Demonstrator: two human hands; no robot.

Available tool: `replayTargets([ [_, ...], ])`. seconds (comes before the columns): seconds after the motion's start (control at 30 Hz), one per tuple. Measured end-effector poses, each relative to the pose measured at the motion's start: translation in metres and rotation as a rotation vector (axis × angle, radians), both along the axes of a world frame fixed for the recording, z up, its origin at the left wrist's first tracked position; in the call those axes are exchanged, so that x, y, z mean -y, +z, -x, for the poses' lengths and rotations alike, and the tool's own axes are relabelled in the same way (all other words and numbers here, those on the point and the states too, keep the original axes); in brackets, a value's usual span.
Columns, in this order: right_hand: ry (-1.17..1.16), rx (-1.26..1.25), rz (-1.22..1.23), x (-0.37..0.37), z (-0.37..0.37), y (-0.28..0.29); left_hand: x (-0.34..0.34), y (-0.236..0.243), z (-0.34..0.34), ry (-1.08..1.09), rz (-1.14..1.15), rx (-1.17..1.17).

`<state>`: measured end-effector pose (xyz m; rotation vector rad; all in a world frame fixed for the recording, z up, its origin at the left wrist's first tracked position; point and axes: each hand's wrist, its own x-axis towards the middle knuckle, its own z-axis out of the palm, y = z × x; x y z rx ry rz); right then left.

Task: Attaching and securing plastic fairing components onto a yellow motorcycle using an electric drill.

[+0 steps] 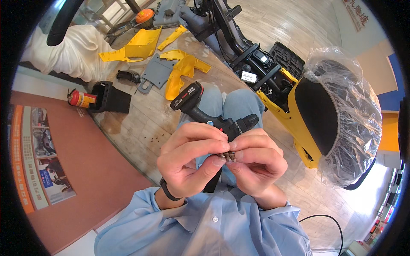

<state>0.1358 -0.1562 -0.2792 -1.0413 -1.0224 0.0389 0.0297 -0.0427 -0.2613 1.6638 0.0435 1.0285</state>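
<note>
A small bunch of metal pieces that look like screws (228, 157) is pinched between the fingertips of both hands, in front of my chest. My left hand (188, 158), with a dark band on its wrist, closes on the bunch from the left. From the other side, the thumb and fingers of my right hand (261, 162) press against it. The fingers partly cover the pieces. Just beyond the hands, a black cordless drill (198, 114) lies across my thighs, its battery end to the left and its chuck to the right.
At right stands a partly stripped scooter with a plastic-wrapped seat (354, 115) and black frame (232, 38). Yellow panels (181, 70) and a grey plate (157, 70) lie on the floor ahead. A black bin (117, 98), red extinguisher (79, 98) and open tool case (286, 59) stand around.
</note>
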Motion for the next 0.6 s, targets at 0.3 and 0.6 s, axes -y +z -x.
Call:
replayTargets([
  [0.3, 0.021, -0.182, -0.030, -0.004, 0.009, 0.003, 0.004, -0.003, 0.003, -0.030, 0.118, -0.022],
  [0.6, 0.265, -0.568, -0.067, -0.008, 0.011, -0.005, 0.005, -0.006, 0.003, -0.192, 0.623, -0.046],
])
